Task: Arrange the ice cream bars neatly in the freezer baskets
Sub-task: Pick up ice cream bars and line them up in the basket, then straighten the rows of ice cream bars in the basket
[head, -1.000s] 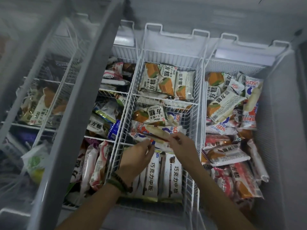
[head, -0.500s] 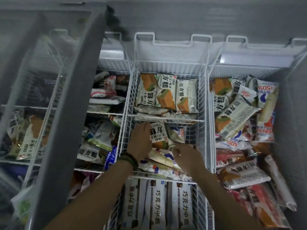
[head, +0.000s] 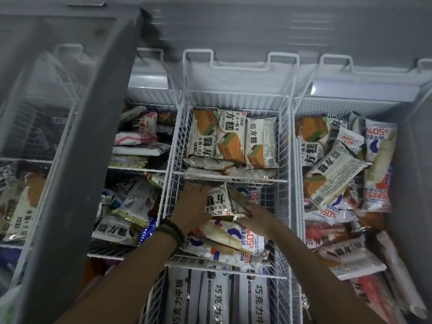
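Note:
Both hands reach into the middle compartment of the white wire basket (head: pixel 286 141) at the freezer's centre. My left hand (head: pixel 191 206), with bead bracelets on the wrist, and my right hand (head: pixel 254 215) grip a white square-cake ice cream pack (head: pixel 218 202) from either side and hold it tilted. Under it lie milk ice cream bars with blue and red print (head: pixel 224 239). The far compartment holds square-cake packs (head: pixel 233 141) laid side by side. The near compartment holds chocolate bars (head: pixel 219 298) in a row.
The right basket (head: pixel 301 108) holds a loose heap of mixed bars (head: pixel 339 174). The left basket (head: pixel 161 170) holds jumbled packs, partly under the grey frame of the glass sliding lid (head: pixel 88 146). The freezer's frosted back wall (head: pixel 257 73) lies beyond.
Both hands let go of the long milk bar, which now lies in the middle compartment. They moved further in and took hold of the square-cake pack. The camera tilted toward the freezer.

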The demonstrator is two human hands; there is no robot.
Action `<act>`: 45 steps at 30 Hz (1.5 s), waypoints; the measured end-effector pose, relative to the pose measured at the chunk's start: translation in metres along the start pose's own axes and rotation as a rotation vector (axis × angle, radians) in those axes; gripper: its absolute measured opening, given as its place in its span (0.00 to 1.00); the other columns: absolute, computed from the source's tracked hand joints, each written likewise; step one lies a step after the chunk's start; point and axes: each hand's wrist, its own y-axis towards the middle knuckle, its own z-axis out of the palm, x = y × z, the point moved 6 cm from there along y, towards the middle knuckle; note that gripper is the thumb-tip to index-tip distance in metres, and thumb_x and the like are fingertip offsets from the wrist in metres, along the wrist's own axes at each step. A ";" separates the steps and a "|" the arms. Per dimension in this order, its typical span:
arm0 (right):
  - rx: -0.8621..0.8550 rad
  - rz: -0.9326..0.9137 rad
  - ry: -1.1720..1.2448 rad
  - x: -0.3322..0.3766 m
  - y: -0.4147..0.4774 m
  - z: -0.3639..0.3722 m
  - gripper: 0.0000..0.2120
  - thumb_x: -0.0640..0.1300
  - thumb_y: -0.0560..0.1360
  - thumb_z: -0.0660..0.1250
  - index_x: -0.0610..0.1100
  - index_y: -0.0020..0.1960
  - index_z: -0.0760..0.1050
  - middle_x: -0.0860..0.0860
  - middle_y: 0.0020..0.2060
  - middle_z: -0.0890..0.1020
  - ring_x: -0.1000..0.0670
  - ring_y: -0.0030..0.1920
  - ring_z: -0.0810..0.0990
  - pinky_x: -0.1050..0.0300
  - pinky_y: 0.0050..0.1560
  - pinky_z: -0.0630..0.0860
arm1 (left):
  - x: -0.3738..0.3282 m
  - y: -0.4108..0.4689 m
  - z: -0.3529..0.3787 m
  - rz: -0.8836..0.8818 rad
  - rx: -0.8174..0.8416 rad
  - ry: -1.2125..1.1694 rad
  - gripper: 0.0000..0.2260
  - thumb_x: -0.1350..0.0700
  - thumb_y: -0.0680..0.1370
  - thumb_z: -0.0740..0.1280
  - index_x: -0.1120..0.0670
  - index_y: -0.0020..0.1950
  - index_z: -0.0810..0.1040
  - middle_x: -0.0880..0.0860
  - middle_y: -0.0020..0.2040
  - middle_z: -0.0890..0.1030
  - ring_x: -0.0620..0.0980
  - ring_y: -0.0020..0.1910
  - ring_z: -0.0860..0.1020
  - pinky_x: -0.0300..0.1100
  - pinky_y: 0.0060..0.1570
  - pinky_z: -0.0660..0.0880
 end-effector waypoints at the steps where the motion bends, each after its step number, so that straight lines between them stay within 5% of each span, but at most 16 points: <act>1: -0.048 -0.034 -0.018 0.002 -0.003 -0.003 0.22 0.41 0.78 0.64 0.45 0.71 0.67 0.39 0.64 0.72 0.45 0.52 0.78 0.58 0.45 0.74 | 0.001 0.001 -0.001 -0.011 0.003 0.014 0.35 0.48 0.70 0.74 0.52 0.73 0.63 0.55 0.69 0.67 0.56 0.70 0.63 0.51 0.70 0.62; 4: -0.206 -0.098 -0.218 0.008 -0.018 -0.014 0.23 0.41 0.79 0.61 0.42 0.73 0.62 0.39 0.73 0.59 0.40 0.64 0.73 0.55 0.58 0.71 | 0.000 -0.001 -0.003 -0.005 0.002 -0.058 0.35 0.48 0.67 0.77 0.52 0.69 0.66 0.54 0.68 0.67 0.55 0.68 0.65 0.52 0.69 0.64; 8: -0.292 -0.120 -0.389 0.018 -0.039 -0.019 0.19 0.38 0.79 0.59 0.40 0.69 0.63 0.42 0.66 0.71 0.43 0.56 0.79 0.49 0.54 0.77 | -0.006 -0.008 -0.006 0.007 -0.024 -0.136 0.29 0.48 0.66 0.77 0.51 0.63 0.68 0.48 0.58 0.79 0.50 0.58 0.77 0.51 0.71 0.61; 13: -0.401 -0.182 -0.513 0.037 -0.062 -0.035 0.17 0.39 0.79 0.59 0.44 0.67 0.66 0.46 0.61 0.75 0.44 0.54 0.79 0.50 0.51 0.77 | -0.021 -0.016 -0.015 0.149 -0.110 -0.075 0.23 0.51 0.72 0.72 0.50 0.66 0.74 0.47 0.64 0.74 0.47 0.61 0.73 0.46 0.66 0.66; 17: -0.398 -0.315 -0.385 0.049 -0.083 -0.059 0.13 0.44 0.80 0.61 0.46 0.64 0.70 0.48 0.56 0.79 0.47 0.50 0.80 0.51 0.50 0.78 | -0.030 -0.027 -0.041 0.197 -0.199 -0.349 0.21 0.56 0.72 0.74 0.54 0.64 0.77 0.48 0.59 0.74 0.45 0.49 0.76 0.44 0.52 0.78; 20: -0.337 -0.355 -0.146 0.049 -0.097 -0.088 0.12 0.44 0.79 0.64 0.49 0.61 0.75 0.49 0.50 0.82 0.51 0.44 0.81 0.49 0.46 0.81 | -0.036 -0.034 -0.068 0.282 -0.281 -0.475 0.12 0.53 0.71 0.76 0.53 0.51 0.79 0.45 0.51 0.75 0.43 0.42 0.76 0.38 0.41 0.78; 22: -0.291 -0.367 -0.051 0.049 -0.103 -0.108 0.11 0.44 0.78 0.65 0.51 0.60 0.76 0.52 0.48 0.82 0.53 0.43 0.81 0.53 0.41 0.83 | -0.031 -0.033 -0.084 0.235 -0.250 -0.735 0.12 0.55 0.69 0.77 0.51 0.50 0.80 0.44 0.51 0.76 0.42 0.45 0.78 0.32 0.42 0.77; 26: -0.318 -0.442 0.106 0.064 -0.111 -0.150 0.10 0.47 0.77 0.65 0.54 0.58 0.77 0.58 0.46 0.81 0.60 0.41 0.82 0.68 0.32 0.78 | -0.019 -0.014 -0.119 0.017 -0.248 -1.203 0.20 0.53 0.69 0.76 0.51 0.59 0.79 0.48 0.57 0.81 0.48 0.54 0.81 0.43 0.48 0.82; 29: -0.394 -0.509 0.295 0.080 -0.102 -0.171 0.10 0.46 0.78 0.65 0.50 0.59 0.77 0.53 0.49 0.82 0.57 0.44 0.82 0.69 0.35 0.77 | -0.013 0.011 -0.142 -0.037 -0.277 -1.356 0.22 0.50 0.73 0.72 0.53 0.66 0.75 0.49 0.60 0.81 0.49 0.58 0.80 0.49 0.56 0.79; 32: -0.398 -0.472 0.479 0.090 -0.070 -0.171 0.12 0.45 0.80 0.63 0.47 0.63 0.73 0.47 0.55 0.81 0.49 0.51 0.81 0.53 0.49 0.81 | -0.003 0.039 -0.149 -0.167 -0.334 -1.309 0.23 0.46 0.75 0.70 0.52 0.68 0.73 0.50 0.62 0.79 0.50 0.59 0.79 0.51 0.58 0.78; 35: -0.337 -0.389 0.600 0.098 -0.030 -0.156 0.19 0.44 0.81 0.61 0.47 0.70 0.66 0.43 0.62 0.77 0.41 0.61 0.77 0.38 0.62 0.74 | 0.007 0.067 -0.141 -0.300 -0.374 -1.259 0.24 0.43 0.76 0.68 0.54 0.68 0.72 0.51 0.63 0.78 0.51 0.60 0.76 0.49 0.61 0.75; 38: -0.343 -0.347 0.644 0.105 0.000 -0.140 0.21 0.43 0.81 0.60 0.49 0.73 0.62 0.45 0.65 0.75 0.45 0.62 0.75 0.43 0.63 0.72 | 0.015 0.086 -0.124 -0.374 -0.339 -1.199 0.21 0.44 0.77 0.66 0.55 0.66 0.74 0.53 0.60 0.79 0.52 0.59 0.77 0.49 0.61 0.75; 43: -0.373 -0.340 0.527 0.114 0.034 -0.120 0.18 0.40 0.81 0.56 0.47 0.71 0.64 0.47 0.53 0.77 0.49 0.46 0.76 0.49 0.46 0.76 | 0.031 0.100 -0.088 -0.424 -0.290 -1.092 0.18 0.50 0.82 0.61 0.57 0.68 0.69 0.57 0.59 0.79 0.56 0.55 0.78 0.50 0.54 0.78; 45: -0.458 -0.287 0.479 0.113 0.042 -0.119 0.19 0.40 0.81 0.56 0.45 0.71 0.65 0.46 0.55 0.77 0.50 0.43 0.75 0.53 0.45 0.74 | 0.037 0.102 -0.084 -0.419 -0.327 -1.041 0.16 0.52 0.83 0.57 0.58 0.67 0.68 0.58 0.58 0.78 0.54 0.51 0.79 0.43 0.46 0.79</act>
